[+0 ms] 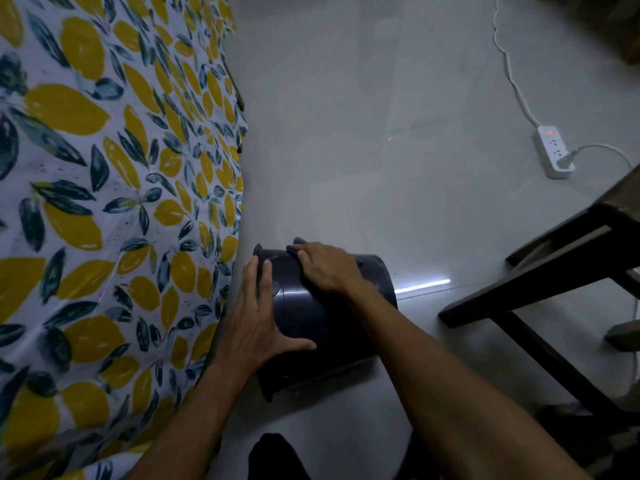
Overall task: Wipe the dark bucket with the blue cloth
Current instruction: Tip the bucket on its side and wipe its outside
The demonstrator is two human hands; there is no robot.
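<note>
- While the dark bucket [322, 320] lies on its side on the floor [381, 133], the left hand [258, 317] rests flat on it, fingers [265, 275] spread, gripping nothing.
- Beneath the right hand [327, 268], fingers pressed down, the blue cloth [297, 244] peeks out on the bucket's upper side.

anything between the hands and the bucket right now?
Only the cloth. The left hand lies flat on the side of the dark bucket, which is tipped over on the floor. The right hand presses the blue cloth, mostly hidden beneath it, against the bucket.
</note>
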